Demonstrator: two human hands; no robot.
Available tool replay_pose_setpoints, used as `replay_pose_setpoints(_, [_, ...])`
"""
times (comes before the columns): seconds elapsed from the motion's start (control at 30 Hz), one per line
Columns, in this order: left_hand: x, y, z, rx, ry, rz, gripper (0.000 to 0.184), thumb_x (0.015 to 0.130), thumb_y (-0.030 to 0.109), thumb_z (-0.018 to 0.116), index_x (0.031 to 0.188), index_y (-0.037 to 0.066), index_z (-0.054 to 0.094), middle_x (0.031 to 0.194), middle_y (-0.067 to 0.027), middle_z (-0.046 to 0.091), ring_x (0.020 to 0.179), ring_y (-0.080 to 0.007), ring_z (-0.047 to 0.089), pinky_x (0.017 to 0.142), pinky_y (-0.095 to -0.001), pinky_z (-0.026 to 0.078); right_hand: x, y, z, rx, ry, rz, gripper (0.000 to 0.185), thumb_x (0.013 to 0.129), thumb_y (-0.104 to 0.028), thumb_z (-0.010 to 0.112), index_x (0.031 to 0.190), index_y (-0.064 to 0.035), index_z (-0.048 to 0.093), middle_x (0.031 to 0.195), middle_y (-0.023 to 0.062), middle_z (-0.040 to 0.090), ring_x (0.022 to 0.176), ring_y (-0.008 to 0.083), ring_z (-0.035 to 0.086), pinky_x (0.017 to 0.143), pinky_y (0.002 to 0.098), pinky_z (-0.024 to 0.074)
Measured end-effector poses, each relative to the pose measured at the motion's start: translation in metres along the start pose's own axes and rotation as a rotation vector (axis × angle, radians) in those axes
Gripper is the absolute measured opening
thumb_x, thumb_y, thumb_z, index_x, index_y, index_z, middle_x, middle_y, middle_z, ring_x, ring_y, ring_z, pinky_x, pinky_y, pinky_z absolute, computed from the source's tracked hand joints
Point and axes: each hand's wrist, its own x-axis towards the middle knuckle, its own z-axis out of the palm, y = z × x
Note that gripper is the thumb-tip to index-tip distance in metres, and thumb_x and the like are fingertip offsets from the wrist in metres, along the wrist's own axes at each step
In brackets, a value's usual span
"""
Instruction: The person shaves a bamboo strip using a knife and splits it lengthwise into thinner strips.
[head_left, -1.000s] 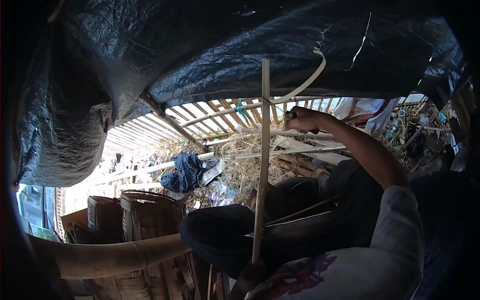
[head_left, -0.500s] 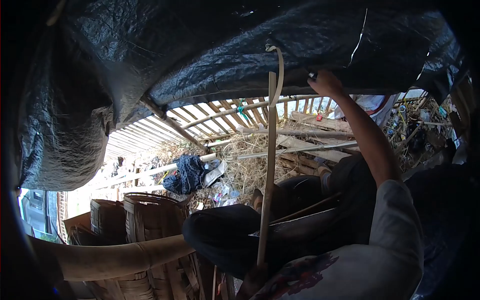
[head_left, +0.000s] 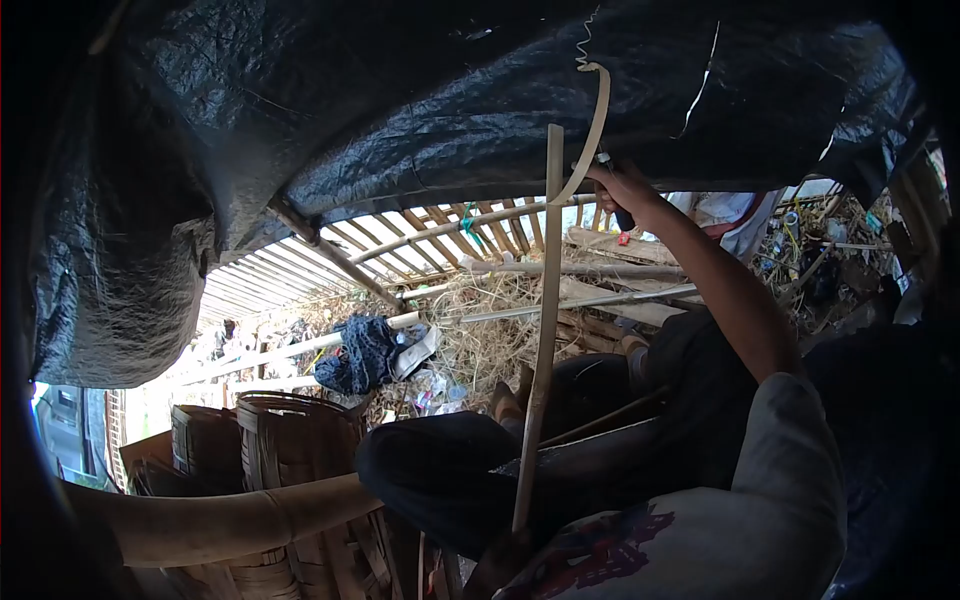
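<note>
Head view: the bamboo strip [head_left: 544, 350] stands near-upright before the legs [head_left: 440, 455], gripped at its foot by the shadowed left hand [head_left: 508, 549]; beside its curling shaving [head_left: 602, 105], the right hand [head_left: 624, 190] clenches a dark-handled tool [head_left: 604, 159], best kept shallow, along the grain.

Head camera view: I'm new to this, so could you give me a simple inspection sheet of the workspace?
Surface: straw covers much of the ground.
Job's things: a long pale strip stands near upright; a curled shaving bends off its upper part.
Clutter: a bunched dark cloth and plastic litter.
Grippers: bare hands; right hand closed on a dark-handled tool, left hand at the strip's lower end, too dark to judge its grip.
Cables: nothing seen.
Surroundings: black sheeting, slatted fence, thick bamboo pole.
</note>
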Motion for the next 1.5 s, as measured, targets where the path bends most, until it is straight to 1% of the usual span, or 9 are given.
replay_pose_setpoints(0.2, [0.063,0.059,-0.048,0.052,-0.043,0.129,0.040,0.096,0.021,0.045,0.132,0.003,0.042,0.129,-0.0102,0.052,0.116,-0.0193,0.051,0.098,-0.0321,0.042,-0.018,-0.016,0.037,0.290,0.044,0.069,0.032,0.081,-0.036,0.067,0.073,-0.0087,0.052,0.050,-0.0062,0.037,0.040,0.0047,0.031,0.043,0.0224,0.0310])
replay_pose_setpoints(0.37, [0.103,0.059,-0.054,-1.125,-0.197,-0.383,0.020,0.097,0.020,0.044,0.108,0.004,0.050,0.081,-0.0042,0.057,0.070,-0.0136,0.060,0.065,-0.0272,0.051,-0.018,-0.007,0.048,0.334,-0.021,0.111,0.025,0.081,-0.027,0.069,0.075,-0.0088,0.053,0.053,-0.0068,0.036,0.042,0.0047,0.031,0.042,0.0224,0.0305])
replay_pose_setpoints(0.57, [0.198,0.092,-0.089,-0.984,0.034,-0.531,0.017,0.098,0.022,0.043,0.103,0.006,0.045,0.073,-0.0023,0.050,0.062,-0.0081,0.053,0.054,-0.0229,0.047,-0.051,-0.004,0.076,0.185,-0.230,0.248,0.021,0.087,-0.025,0.062,0.079,-0.0076,0.055,0.053,-0.0060,0.037,0.044,0.0046,0.032,0.043,0.0238,0.0293])
replay_pose_setpoints(0.7, [0.230,0.071,-0.090,-1.244,0.071,-0.467,0.015,0.098,0.022,0.044,0.103,0.007,0.043,0.071,-0.0011,0.050,0.057,-0.0077,0.051,0.048,-0.0207,0.044,-0.078,-0.010,0.077,0.083,-0.208,0.264,0.024,0.089,-0.030,0.061,0.081,-0.0083,0.055,0.054,-0.0071,0.036,0.046,0.0037,0.034,0.043,0.0228,0.0299])
replay_pose_setpoints(0.8, [0.239,0.067,-0.089,-1.126,0.031,-0.492,0.016,0.097,0.023,0.047,0.106,0.009,0.044,0.063,0.0033,0.047,0.050,-0.0035,0.045,0.044,-0.0194,0.039,-0.088,-0.006,0.056,0.206,-0.055,0.087,0.021,0.089,-0.028,0.061,0.080,-0.0103,0.055,0.055,-0.0074,0.038,0.045,0.0030,0.034,0.043,0.0227,0.0302])
replay_pose_setpoints(0.97, [0.246,0.082,-0.080,-1.128,0.075,-0.520,0.019,0.096,0.026,0.049,0.104,0.009,0.046,0.062,0.0038,0.045,0.051,-0.0018,0.041,0.044,-0.0202,0.034,-0.111,-0.005,0.022,-0.705,-0.340,-0.431,0.019,0.078,-0.017,0.071,0.079,-0.0049,0.057,0.060,0.0010,0.053,0.055,0.0108,0.051,0.057,0.0284,0.0420])
replay_pose_setpoints(1.13, [0.254,0.074,-0.057,-0.970,0.137,-0.562,0.020,0.097,0.027,0.047,0.104,0.008,0.048,0.065,0.0042,0.045,0.054,-0.0008,0.039,0.047,-0.0196,0.031,-0.141,0.012,0.043,-0.858,-0.496,-0.356,0.022,0.072,-0.025,0.072,0.080,-0.0072,0.061,0.066,0.0107,0.062,0.065,0.0257,0.064,0.060,0.0366,0.0478])
replay_pose_setpoints(1.43, [0.245,0.053,-0.037,-1.197,0.102,-0.473,0.019,0.098,0.022,0.044,0.101,0.004,0.051,0.070,0.0054,0.044,0.060,-0.0012,0.040,0.051,-0.0204,0.034,-0.149,0.037,0.071,-1.194,-0.435,-0.489,0.030,0.069,-0.027,0.071,0.090,-0.0082,0.063,0.069,0.0114,0.063,0.066,0.0297,0.064,0.062,0.0406,0.0514])
replay_pose_setpoints(1.5, [0.244,0.050,-0.034,-0.842,0.188,-0.373,0.017,0.097,0.019,0.043,0.100,0.003,0.049,0.066,-0.0018,0.047,0.058,-0.0094,0.046,0.052,-0.0270,0.038,-0.156,0.044,0.075,-1.196,-0.431,-0.555,0.030,0.069,-0.029,0.071,0.088,-0.0085,0.060,0.069,0.0116,0.062,0.067,0.0304,0.064,0.061,0.0418,0.0513])
